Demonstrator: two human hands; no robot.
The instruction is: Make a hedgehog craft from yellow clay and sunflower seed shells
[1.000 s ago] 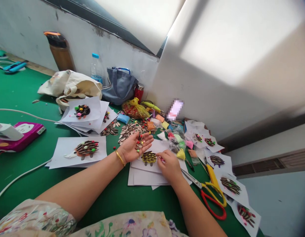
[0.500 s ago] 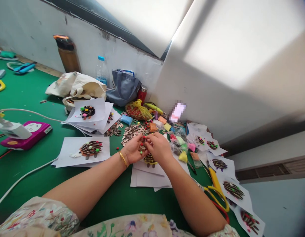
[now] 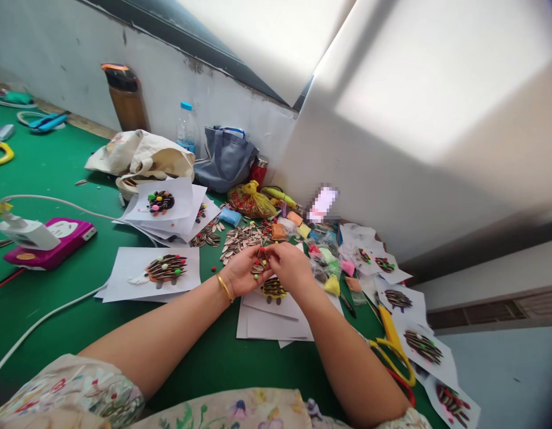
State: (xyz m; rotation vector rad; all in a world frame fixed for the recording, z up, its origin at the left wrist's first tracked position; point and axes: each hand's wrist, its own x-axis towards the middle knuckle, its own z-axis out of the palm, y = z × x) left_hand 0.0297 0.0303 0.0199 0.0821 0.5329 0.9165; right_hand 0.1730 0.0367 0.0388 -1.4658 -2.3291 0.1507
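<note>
My left hand (image 3: 243, 271) is cupped palm up over the green table (image 3: 56, 298), with sunflower seeds (image 3: 258, 267) and small coloured beads lying in it. My right hand (image 3: 288, 266) reaches into that palm, its fingertips pinched at the seeds; what they grip is too small to name. Just below both hands lies a yellow clay hedgehog (image 3: 273, 288) studded with seeds, on a stack of white paper (image 3: 271, 319). A gold bangle (image 3: 223, 288) circles my left wrist.
A finished seed hedgehog on paper (image 3: 162, 269) lies at the left. A pile of loose seeds (image 3: 240, 238) and clay packets (image 3: 324, 256) sit behind my hands. Yellow and red scissors (image 3: 394, 357) lie at the right, a magenta device with a white charger (image 3: 47, 244) at the left.
My right hand left the yellow hedgehog and rose to my left palm, where it now pinches at the seeds. The view shifted slightly.
</note>
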